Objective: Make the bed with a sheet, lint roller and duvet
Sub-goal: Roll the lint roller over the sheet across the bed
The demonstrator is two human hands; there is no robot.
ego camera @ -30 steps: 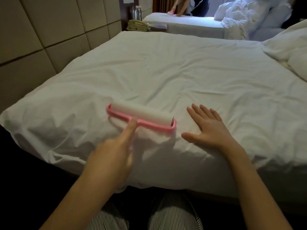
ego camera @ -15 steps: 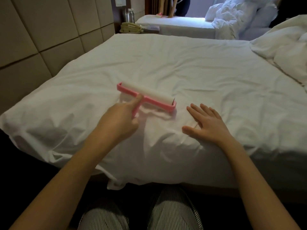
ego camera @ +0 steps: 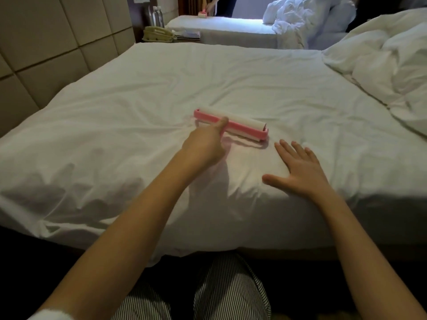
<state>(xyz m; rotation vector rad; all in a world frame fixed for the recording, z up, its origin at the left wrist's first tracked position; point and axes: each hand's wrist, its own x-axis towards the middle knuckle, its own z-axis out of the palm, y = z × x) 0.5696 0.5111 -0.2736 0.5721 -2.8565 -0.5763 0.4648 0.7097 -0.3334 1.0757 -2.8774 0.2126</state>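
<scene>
The white sheet [ego camera: 161, 88] lies spread before me, the duvet [ego camera: 381, 65] bunched at its far right side. The pink lint roller [ego camera: 242, 124] rests near the sheet's middle. My left hand [ego camera: 203, 146] curls round its handle. My right hand [ego camera: 300, 172] lies flat on the sheet nearer its front edge, fingers straight and spread.

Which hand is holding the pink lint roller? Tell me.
The left hand, fingers curled round the handle of the pink lint roller. The right hand lies flat on the white sheet beside it, fingers spread, holding nothing.
</scene>
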